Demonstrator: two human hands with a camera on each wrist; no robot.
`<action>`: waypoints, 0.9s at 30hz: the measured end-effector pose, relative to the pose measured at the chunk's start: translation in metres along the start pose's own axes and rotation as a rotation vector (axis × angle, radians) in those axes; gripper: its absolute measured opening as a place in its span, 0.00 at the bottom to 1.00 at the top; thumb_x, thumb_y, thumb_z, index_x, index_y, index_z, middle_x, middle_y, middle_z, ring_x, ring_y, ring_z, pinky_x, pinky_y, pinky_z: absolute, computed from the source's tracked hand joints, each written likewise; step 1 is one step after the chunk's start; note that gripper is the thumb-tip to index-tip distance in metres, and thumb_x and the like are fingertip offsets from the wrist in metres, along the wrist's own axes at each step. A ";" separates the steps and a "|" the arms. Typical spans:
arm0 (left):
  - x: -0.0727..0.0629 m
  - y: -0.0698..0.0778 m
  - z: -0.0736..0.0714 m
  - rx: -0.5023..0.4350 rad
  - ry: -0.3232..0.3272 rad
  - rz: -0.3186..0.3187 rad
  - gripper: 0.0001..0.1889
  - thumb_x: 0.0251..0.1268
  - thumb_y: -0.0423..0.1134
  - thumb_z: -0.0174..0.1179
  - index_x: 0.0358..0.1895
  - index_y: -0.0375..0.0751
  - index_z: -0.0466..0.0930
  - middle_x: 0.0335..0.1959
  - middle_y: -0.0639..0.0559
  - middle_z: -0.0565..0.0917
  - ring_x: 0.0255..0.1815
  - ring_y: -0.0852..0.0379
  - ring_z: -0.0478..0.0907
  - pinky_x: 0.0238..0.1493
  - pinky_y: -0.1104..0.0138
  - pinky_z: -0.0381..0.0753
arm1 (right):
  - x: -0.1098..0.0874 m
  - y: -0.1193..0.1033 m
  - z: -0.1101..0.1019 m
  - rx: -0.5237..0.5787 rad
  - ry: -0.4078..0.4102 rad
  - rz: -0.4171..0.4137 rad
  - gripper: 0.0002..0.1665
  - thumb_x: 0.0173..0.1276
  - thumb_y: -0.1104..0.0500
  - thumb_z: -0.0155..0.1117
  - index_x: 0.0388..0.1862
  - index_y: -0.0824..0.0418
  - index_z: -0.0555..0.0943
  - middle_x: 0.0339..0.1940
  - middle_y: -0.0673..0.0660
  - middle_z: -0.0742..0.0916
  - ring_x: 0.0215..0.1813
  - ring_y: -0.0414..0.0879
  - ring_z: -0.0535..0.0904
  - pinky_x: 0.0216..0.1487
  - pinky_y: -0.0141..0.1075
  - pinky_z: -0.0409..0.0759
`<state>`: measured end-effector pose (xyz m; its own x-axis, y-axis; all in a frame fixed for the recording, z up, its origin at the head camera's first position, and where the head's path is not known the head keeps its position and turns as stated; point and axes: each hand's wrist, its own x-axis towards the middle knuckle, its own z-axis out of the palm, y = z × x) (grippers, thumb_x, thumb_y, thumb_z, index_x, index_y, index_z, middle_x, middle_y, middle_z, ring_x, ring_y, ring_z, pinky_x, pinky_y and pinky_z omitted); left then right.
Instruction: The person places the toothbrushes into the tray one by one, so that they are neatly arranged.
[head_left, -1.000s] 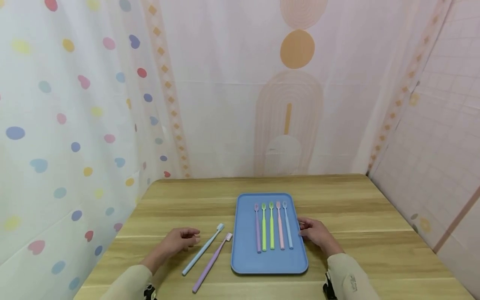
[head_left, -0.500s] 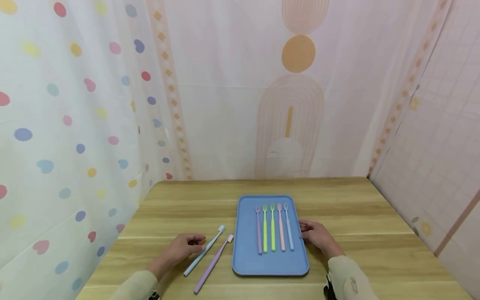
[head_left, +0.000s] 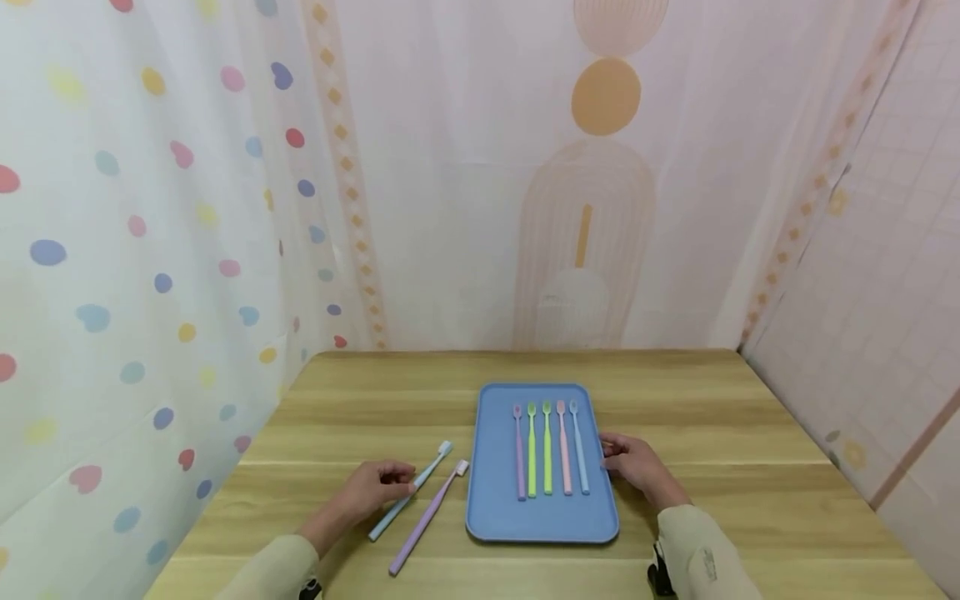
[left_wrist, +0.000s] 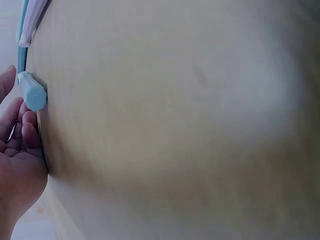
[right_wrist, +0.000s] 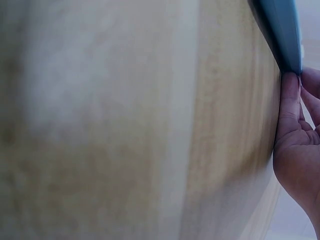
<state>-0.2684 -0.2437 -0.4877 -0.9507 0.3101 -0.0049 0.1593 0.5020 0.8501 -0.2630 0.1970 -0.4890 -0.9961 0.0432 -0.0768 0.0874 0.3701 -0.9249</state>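
Note:
In the head view, a light blue toothbrush [head_left: 392, 518] lies slanted on the table, left of a blue tray [head_left: 540, 523]. My left hand [head_left: 367, 493] is over its handle, thumb tip right at it and a gap showing between thumb and fingers. The left wrist view shows the brush's blunt end [left_wrist: 36, 96] between thumb and fingers. Beside it lies a purple toothbrush [head_left: 423, 525] with its head near the tray. My right hand [head_left: 637, 468] holds the tray's right edge; the right wrist view has fingertips against the tray rim [right_wrist: 282, 37].
On the tray several toothbrushes lie side by side, heads pointing away: purple [head_left: 520, 458], green [head_left: 532, 458], another green [head_left: 547, 458], pink [head_left: 565, 458] and light blue [head_left: 581, 458]. The wooden table [head_left: 712, 400] meets patterned curtains [head_left: 450, 250] behind and to the sides.
My left hand has moved right, from beside the light blue toothbrush to over its handle. The right hand stays at the tray's edge. The head view has shifted slightly.

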 end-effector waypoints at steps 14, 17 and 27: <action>0.004 0.003 0.006 0.094 0.038 0.039 0.15 0.59 0.35 0.70 0.47 0.31 0.85 0.34 0.52 0.82 0.37 0.57 0.75 0.36 0.70 0.76 | 0.002 -0.001 -0.003 -0.007 -0.011 0.013 0.30 0.62 0.74 0.62 0.66 0.74 0.73 0.44 0.63 0.82 0.47 0.52 0.77 0.47 0.41 0.81; 0.004 0.006 0.011 0.115 0.059 0.044 0.13 0.58 0.34 0.70 0.44 0.32 0.86 0.32 0.53 0.82 0.35 0.58 0.75 0.35 0.70 0.75 | 0.001 0.000 -0.003 -0.002 -0.004 0.013 0.30 0.62 0.75 0.62 0.65 0.74 0.73 0.44 0.63 0.82 0.46 0.52 0.78 0.47 0.42 0.82; 0.012 0.017 0.021 0.220 0.226 -0.062 0.03 0.50 0.30 0.71 0.29 0.38 0.87 0.26 0.55 0.83 0.29 0.58 0.74 0.33 0.64 0.75 | 0.001 0.003 -0.001 -0.009 0.007 0.003 0.30 0.62 0.75 0.62 0.65 0.75 0.74 0.43 0.62 0.83 0.44 0.50 0.79 0.46 0.43 0.82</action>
<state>-0.2718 -0.2148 -0.4842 -0.9915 0.0985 0.0851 0.1296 0.6842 0.7177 -0.2641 0.1986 -0.4913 -0.9957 0.0506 -0.0771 0.0906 0.3782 -0.9213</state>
